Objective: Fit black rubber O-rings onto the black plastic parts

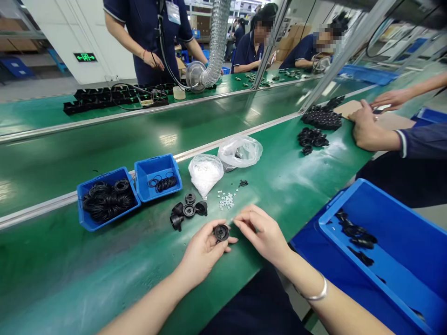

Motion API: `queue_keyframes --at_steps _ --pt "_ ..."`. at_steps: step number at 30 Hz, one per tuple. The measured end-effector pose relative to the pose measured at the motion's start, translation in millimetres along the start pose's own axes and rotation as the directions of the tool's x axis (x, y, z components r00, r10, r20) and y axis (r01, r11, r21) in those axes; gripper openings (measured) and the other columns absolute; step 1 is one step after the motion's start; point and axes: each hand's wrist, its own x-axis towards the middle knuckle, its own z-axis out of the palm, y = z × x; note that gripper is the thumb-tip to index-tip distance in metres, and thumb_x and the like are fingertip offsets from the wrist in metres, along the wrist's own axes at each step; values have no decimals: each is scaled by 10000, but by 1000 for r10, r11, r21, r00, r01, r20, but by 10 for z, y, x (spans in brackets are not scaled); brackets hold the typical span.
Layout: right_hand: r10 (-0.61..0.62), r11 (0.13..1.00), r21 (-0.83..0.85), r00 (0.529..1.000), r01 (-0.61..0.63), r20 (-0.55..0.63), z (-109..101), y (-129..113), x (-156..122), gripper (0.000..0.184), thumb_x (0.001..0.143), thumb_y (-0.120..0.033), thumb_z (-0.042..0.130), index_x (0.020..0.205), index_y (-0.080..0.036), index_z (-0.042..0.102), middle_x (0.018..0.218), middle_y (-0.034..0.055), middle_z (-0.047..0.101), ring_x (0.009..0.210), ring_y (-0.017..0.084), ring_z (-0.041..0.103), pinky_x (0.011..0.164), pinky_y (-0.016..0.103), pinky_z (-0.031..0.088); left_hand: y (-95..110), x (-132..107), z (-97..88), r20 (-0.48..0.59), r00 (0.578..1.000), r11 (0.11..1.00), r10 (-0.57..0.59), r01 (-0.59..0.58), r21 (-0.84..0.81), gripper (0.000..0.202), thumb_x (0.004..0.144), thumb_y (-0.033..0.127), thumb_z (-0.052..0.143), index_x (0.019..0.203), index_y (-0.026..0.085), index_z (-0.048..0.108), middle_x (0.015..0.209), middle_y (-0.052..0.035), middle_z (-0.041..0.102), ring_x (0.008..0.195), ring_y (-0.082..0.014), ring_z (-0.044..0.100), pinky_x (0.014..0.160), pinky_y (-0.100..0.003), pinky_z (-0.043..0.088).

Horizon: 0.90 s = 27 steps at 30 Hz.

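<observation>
The left hand cradles a black round rubber part between thumb and fingers, curled around its rim and turned up so its face stays open toward the right hand. The right fingers pinch closely together just beside that part; whether they grip anything is too small to tell. Both hands work low over the green belt, within easy reach of the supplies.

Just ahead lie several black rubber pieces and a small scatter of white bits, likely kept close for quick picking. Behind them, 2 blue bins hold black rubber rings, and 2 clear plastic bags sit beside them. A large blue crate at the right, holding black parts, sits low beside the belt, clear of the hands. Farther right, a co-worker's hands work near a heap of black parts. A metal rail separates this belt from the next one.
</observation>
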Motion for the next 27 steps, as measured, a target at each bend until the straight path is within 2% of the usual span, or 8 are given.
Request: queue_keyframes --at_steps 2,4,7,9,15,20,24,27 --pt "-59 998 25 998 59 37 10 -133 -72 92 945 -114 531 974 -179 591 873 51 584 812 150 582 701 276 512 -41 -6 -4 -24 999 996 25 -23 87 427 861 243 631 1266 220 497 1233 -105 577 1058 -232 659 926 -379 531" --pt "-108 993 -44 992 111 65 63 -204 -144 115 944 -91 523 1013 -158 586 896 71 585 821 156 585 712 284 525 -47 -25 -2 -43 998 972 51 -39 231 427 868 225 600 1285 237 506 1270 -99 552 1079 -223 644 955 -387 528" --pt "-159 962 -210 984 174 85 169 -217 -217 135 943 -71 511 1044 -122 584 877 89 589 782 167 588 686 302 541 -18 -60 9 -44 994 892 98 -68 446 424 883 214 545 1304 252 513 1293 -95 517 1019 -193 644 890 -360 566" --pt "-200 933 -285 976 218 90 214 -210 -236 132 938 -64 514 1041 -103 586 868 100 602 766 180 596 671 317 549 -3 -74 12 -31 992 850 120 -87 519 436 888 204 514 1321 251 501 1276 -97 523 958 -179 646 834 -347 584" --pt "-310 850 -400 939 343 146 184 -251 -234 118 936 -71 513 997 -95 611 909 138 657 793 220 641 672 350 576 -27 -83 -15 -6 988 772 155 -118 625 495 895 189 488 1384 265 462 1308 -112 538 951 -214 637 817 -391 580" --pt "-330 835 -405 928 371 170 163 -244 -233 187 943 -73 482 1055 -115 627 919 139 684 847 244 665 698 376 594 -20 -95 -11 -1 990 772 139 -108 626 492 916 221 478 1406 259 468 1334 -126 540 973 -250 628 856 -429 555" --pt "-294 858 -384 939 341 178 180 -257 -219 195 970 -114 452 1040 -131 634 912 126 683 836 226 663 723 363 583 -3 -92 -4 -1 989 764 149 -114 635 495 914 216 479 1407 253 474 1355 -124 532 966 -250 628 902 -446 533" --pt "-216 895 -335 943 295 251 133 -276 -159 219 991 -154 424 987 -154 644 854 95 664 756 192 639 678 325 554 9 -81 3 -47 992 788 118 -65 612 488 909 230 499 1397 248 485 1336 -124 535 979 -250 631 901 -437 539"
